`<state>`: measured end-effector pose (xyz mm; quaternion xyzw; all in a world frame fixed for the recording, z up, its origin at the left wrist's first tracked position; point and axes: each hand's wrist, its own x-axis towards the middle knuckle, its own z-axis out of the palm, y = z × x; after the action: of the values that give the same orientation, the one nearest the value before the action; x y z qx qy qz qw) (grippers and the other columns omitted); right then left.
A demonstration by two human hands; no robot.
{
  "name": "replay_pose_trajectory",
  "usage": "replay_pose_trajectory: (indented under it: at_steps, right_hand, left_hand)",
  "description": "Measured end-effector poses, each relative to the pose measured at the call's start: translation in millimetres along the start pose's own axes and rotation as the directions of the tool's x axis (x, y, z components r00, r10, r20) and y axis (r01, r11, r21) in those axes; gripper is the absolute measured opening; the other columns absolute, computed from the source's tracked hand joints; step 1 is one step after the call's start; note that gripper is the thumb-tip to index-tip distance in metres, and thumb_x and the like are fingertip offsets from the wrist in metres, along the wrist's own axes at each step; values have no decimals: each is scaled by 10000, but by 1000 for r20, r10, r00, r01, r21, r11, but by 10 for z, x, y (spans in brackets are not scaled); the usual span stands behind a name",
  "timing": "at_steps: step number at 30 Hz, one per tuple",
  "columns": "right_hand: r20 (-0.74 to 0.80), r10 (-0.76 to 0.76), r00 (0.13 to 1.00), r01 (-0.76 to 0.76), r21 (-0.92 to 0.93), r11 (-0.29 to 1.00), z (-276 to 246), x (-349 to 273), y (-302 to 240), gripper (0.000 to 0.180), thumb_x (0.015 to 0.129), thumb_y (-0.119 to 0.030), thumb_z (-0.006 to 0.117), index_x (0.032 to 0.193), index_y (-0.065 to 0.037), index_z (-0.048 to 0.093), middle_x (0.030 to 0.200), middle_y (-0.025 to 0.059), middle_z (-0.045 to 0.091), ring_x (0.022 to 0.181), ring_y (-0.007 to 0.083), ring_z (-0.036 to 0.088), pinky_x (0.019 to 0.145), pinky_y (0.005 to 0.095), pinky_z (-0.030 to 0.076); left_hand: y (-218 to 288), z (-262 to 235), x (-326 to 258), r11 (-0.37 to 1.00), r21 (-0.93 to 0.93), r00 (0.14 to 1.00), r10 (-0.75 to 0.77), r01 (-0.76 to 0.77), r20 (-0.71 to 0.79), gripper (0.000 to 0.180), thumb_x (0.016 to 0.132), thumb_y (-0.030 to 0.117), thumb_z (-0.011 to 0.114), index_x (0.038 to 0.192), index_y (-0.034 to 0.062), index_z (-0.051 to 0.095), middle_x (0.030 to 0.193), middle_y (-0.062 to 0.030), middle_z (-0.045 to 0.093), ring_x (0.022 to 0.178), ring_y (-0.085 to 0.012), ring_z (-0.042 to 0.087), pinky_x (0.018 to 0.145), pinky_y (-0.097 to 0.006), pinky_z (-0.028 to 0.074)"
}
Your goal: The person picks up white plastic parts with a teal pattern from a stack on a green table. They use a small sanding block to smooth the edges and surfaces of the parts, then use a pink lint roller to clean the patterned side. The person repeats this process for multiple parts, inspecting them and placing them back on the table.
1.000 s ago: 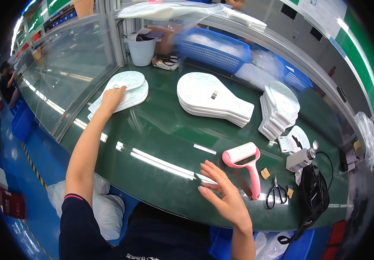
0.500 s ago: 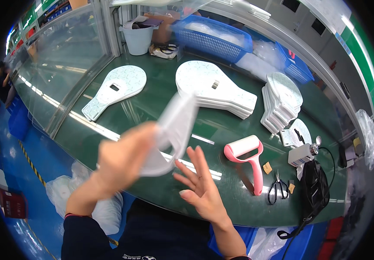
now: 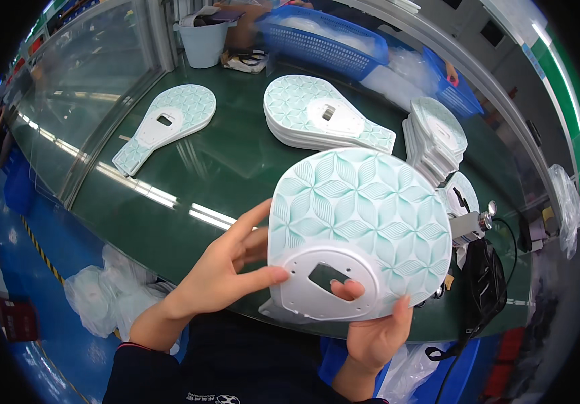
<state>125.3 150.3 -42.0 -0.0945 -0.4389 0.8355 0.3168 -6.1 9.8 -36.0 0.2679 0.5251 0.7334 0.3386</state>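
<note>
Between my hands is a paddle-shaped plastic panel point(image 3: 364, 202), its rounded patterned face turned up toward me. Pale green petal lines cover it, around a smooth white area with a rectangular opening. My left hand point(image 3: 226, 269) grips the left edge, thumb on the face and fingers behind. At the lower right edge, my right hand point(image 3: 377, 333) has its thumb on the face; fingertips show through the opening. Similar panels lie beyond: a low stack point(image 3: 186, 108) at the left, a thicker stack point(image 3: 303, 101) in the middle, and a leaning stack point(image 3: 438, 131) at the right.
The green table point(image 3: 202, 182) has a clear partition along its left. Blue baskets point(image 3: 323, 44) and a white bucket point(image 3: 202, 44) stand at the back. At the right are a metal-capped bottle point(image 3: 468, 229) and a black bag point(image 3: 485, 276). Plastic-wrapped items point(image 3: 105, 293) sit low at the left.
The panel has turned from nearly edge-on in my left hand to face-up. My open right hand has moved right and taken its lower edge. The panel now covers the pink lint roller and most of the scissors.
</note>
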Motion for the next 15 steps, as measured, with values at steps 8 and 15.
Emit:
replay_pose_trajectory:
  at_steps: [8, 15]
  right_hand:
    - [-285, -143, 948, 226, 285, 931, -44, 24, -130, 659, 799, -279, 494, 1290, -59, 112, 1241, 168, 314, 1022, 271, 418, 897, 379, 320]
    - [143, -552, 821, 422, -804, 420, -343, -139, -21, 922, 643, -271, 684, 1285, -11, 74, 1286, 204, 217, 1140, 265, 303, 942, 354, 235]
  left_hand:
    - [101, 175, -180, 964, 85, 966, 256, -253, -25, 625, 701, -80, 567, 1216, -36, 215, 977, -178, 536, 880, -197, 553, 746, -276, 466]
    - [139, 219, -312, 917, 102, 918, 393, -387, -47, 422, 741, -43, 546, 1096, -78, 321, 873, -163, 579, 767, -158, 583, 648, -238, 488]
